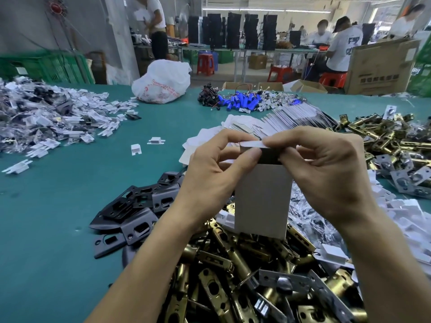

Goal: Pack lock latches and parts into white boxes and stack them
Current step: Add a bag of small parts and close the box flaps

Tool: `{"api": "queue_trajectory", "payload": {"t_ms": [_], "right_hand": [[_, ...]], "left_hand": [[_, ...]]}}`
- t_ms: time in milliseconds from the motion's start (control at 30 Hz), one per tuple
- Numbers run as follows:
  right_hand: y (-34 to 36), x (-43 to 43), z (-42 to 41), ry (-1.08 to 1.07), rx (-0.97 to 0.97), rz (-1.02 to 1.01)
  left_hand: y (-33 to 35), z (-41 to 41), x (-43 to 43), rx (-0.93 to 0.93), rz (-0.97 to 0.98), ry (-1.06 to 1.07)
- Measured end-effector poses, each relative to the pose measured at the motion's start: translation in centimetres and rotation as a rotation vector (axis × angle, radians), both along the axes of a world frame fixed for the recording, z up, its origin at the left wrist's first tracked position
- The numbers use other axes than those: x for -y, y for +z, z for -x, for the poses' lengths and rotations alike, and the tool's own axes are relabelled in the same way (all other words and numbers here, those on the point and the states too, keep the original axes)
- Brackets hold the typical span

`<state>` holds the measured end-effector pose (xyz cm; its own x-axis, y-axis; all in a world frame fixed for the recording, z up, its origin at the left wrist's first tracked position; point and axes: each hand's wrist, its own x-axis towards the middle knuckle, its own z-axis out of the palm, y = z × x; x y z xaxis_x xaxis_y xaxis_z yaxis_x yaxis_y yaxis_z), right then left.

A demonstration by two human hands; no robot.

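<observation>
Left grip (pixel 210 169) and right grip (pixel 321 169) pinch, fingers curled, the open top flap (pixel 253 143) of a white box (pixel 263 201) held upright over the brass latches (pixel 233 264) heaped at the near edge of the bench (pixel 58 229) — black plates (pixel 137 210) lie just beside that heap, toward the left edge.

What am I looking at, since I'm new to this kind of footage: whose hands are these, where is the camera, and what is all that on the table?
There is no machine here. One camera, worn on a person's head, looks down at their own two hands. The left hand and right hand hold a small white box upright and pinch its top flap; the top is not yet closed. On the green table lie brass latches, black plates, flat white box blanks and bagged small parts. Other workers are in the background.
</observation>
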<state>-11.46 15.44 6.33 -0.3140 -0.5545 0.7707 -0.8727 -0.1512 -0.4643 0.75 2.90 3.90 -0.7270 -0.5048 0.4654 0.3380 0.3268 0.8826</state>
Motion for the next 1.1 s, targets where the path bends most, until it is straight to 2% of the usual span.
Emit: {"api": "queue_trajectory", "payload": {"t_ms": [267, 433, 733, 1100], "right_hand": [[0.1, -0.3, -0.1, 0.136, 0.222, -0.240], [0.0, -0.3, 0.2, 0.150, 0.350, -0.165], [-0.2, 0.1, 0.5, 0.180, 0.535, -0.100], [-0.1, -0.1, 0.5, 0.148, 0.508, -0.147]], "left_hand": [[-0.2, 0.0, 0.3, 0.052, -0.063, 0.011], [-0.3, 0.0, 0.5, 0.047, -0.144, -0.009], [-0.3, -0.1, 0.6, 0.053, -0.101, 0.009], [-0.3, -0.2, 0.8, 0.056, -0.057, 0.019]]}}
